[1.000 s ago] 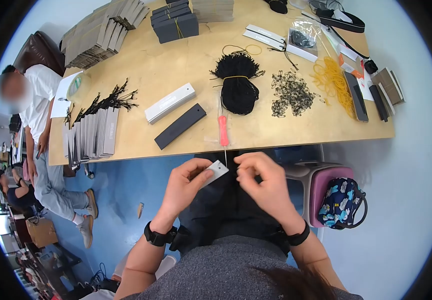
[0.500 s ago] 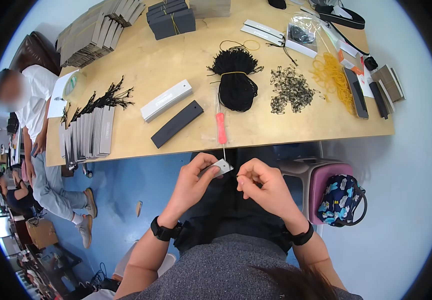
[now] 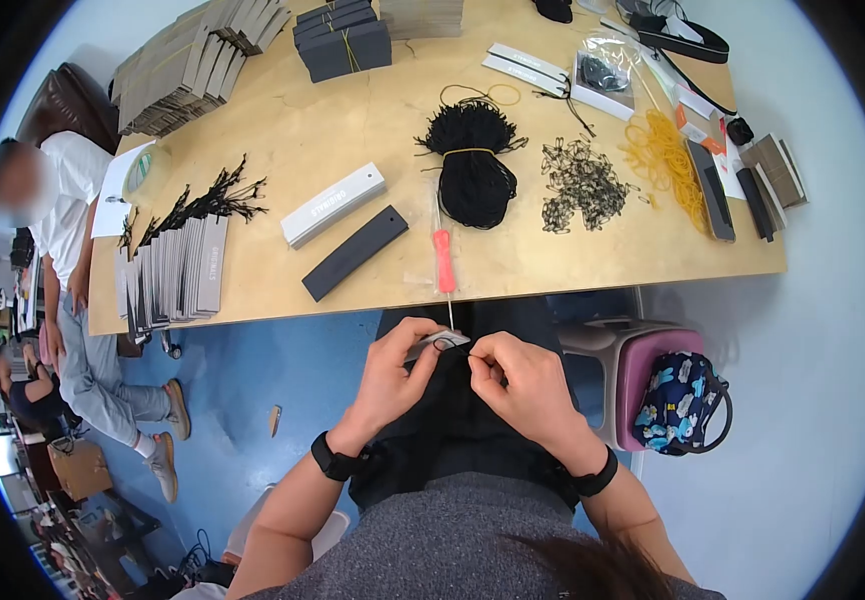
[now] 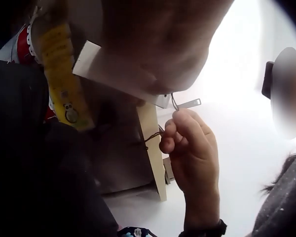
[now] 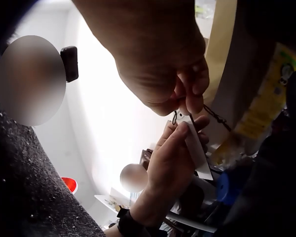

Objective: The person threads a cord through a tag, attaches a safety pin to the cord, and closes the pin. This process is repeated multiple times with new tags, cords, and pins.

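Note:
My left hand [image 3: 400,362] pinches a pale card tag [image 4: 121,81] between thumb and fingers, over my lap just off the table's front edge. In the right wrist view a small hole [image 5: 181,114] shows near the tag's end. My right hand [image 3: 525,385] pinches a thin black cord [image 4: 175,101], whose loop is right at the holed end, close to the left fingertips. A red-handled tool [image 3: 444,262] lies at the table edge. Its thin metal shaft [image 3: 451,315] juts out toward the tag, and its slotted tip [image 4: 191,103] appears beside the cord in the left wrist view.
On the table [image 3: 253,130] are a tied bundle of black cords [image 3: 475,190], metal clips [image 3: 583,185], yellow rubber bands [image 3: 663,165], a white tag stack [image 3: 333,205], a dark one [image 3: 356,253] and corded tags [image 3: 178,270]. A person [image 3: 73,200] sits at left; a stool [image 3: 643,385] stands right.
The right hand has moved left to the tag with the cord. The tag has tilted to lie flatter in view, and a cord loop now shows at its holed end.

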A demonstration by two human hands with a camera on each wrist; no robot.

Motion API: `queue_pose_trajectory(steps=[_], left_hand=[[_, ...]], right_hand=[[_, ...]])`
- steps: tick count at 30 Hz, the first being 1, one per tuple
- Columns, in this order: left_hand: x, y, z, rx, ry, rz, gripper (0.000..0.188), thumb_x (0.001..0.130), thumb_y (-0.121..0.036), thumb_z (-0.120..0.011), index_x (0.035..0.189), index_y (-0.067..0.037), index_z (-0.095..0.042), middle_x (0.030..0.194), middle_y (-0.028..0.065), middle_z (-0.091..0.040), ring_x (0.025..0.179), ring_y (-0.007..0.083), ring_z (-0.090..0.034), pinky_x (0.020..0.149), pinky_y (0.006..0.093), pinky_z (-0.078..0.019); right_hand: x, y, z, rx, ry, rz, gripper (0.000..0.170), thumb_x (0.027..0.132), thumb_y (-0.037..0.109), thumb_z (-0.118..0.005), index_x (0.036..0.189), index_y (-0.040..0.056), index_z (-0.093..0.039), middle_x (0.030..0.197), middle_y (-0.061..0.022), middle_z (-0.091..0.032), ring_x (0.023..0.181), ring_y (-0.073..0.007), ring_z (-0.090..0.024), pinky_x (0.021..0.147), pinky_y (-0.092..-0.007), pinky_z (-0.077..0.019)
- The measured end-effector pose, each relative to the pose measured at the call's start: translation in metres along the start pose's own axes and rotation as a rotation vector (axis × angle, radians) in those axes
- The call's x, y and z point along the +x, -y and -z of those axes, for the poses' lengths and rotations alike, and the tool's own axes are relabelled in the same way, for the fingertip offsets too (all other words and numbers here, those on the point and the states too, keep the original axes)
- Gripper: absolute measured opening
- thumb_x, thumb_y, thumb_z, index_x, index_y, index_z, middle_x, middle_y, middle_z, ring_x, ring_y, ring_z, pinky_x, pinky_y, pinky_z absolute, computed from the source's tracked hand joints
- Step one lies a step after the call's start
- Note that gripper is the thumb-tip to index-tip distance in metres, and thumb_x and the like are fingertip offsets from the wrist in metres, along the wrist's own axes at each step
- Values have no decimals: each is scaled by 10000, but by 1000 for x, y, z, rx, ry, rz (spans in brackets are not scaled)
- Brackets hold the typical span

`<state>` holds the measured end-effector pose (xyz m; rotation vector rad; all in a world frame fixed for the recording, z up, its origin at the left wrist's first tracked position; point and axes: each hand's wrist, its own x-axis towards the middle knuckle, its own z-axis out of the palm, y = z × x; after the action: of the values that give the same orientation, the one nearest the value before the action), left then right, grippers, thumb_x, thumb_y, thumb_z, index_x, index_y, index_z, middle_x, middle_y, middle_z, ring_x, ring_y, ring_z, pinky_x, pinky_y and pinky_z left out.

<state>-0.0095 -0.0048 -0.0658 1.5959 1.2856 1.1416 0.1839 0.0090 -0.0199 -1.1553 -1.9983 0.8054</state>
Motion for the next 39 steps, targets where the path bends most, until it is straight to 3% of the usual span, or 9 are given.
queue_pose_trajectory(steps=[4,8,10,12,14,21,26,34,39], left_hand=[[-11,-3,0,-113,90,262,195,977,-6,-578,1169,27,-583,982,138,-719,867,181,-725,798,305,-572],[-9,-2,-10,-170,-21,106,235,982,18,-553,1215,27,-581,998,145,-715,833,159,-716,736,314,-564],[7,0,-4,139,-90,-110,240,960,42,-569,1195,16,-607,985,138,-711,808,166,-709,708,317,-553],[12,2,-4,207,-122,-141,225,935,57,-587,1150,9,-635,970,138,-705,801,179,-706,710,310,-546],[13,3,-8,-110,-106,47,207,931,42,-599,1128,6,-647,937,135,-708,798,176,-702,712,307,-536],[15,3,0,-82,-57,65,178,952,7,-597,1120,16,-657,916,103,-729,802,149,-693,731,273,-536],[14,-4,6,-433,72,301,205,935,5,-632,1132,5,-688,986,85,-744,866,121,-694,792,260,-544],[-7,-27,23,-140,94,10,167,854,28,-704,1016,1,-731,1002,119,-724,919,225,-703,782,297,-537],[-4,-50,39,-56,65,-10,162,829,28,-717,986,-8,-730,881,92,-686,779,203,-647,681,290,-497]], right_hand=[[3,3,0,-1,4,3,158,805,37,-705,891,61,-575,743,-89,-606,635,-285,-635,569,-384,-499],[3,1,-1,-29,-2,10,149,803,37,-701,884,62,-578,748,-89,-611,639,-286,-637,573,-385,-501],[5,0,-2,-45,-32,35,139,802,40,-698,873,64,-581,752,-90,-614,645,-286,-639,580,-384,-505],[4,2,-2,-48,-27,10,136,801,41,-696,867,64,-579,752,-91,-615,645,-286,-641,580,-385,-506],[7,1,0,-55,-30,-10,133,800,42,-694,861,63,-578,751,-92,-616,644,-286,-643,579,-385,-508],[-2,-22,-10,-95,-42,-137,119,835,80,-696,867,66,-582,687,-92,-633,607,-280,-662,551,-375,-516],[-11,-20,-12,3,23,-262,123,862,105,-698,887,53,-589,709,-94,-671,615,-266,-682,562,-355,-531],[-8,9,-2,373,207,-365,152,908,142,-691,940,28,-595,680,-100,-660,615,-197,-693,561,-298,-512],[10,26,21,526,248,-380,211,963,135,-656,1123,1,-627,968,-83,-635,602,-91,-623,563,-251,-472]])
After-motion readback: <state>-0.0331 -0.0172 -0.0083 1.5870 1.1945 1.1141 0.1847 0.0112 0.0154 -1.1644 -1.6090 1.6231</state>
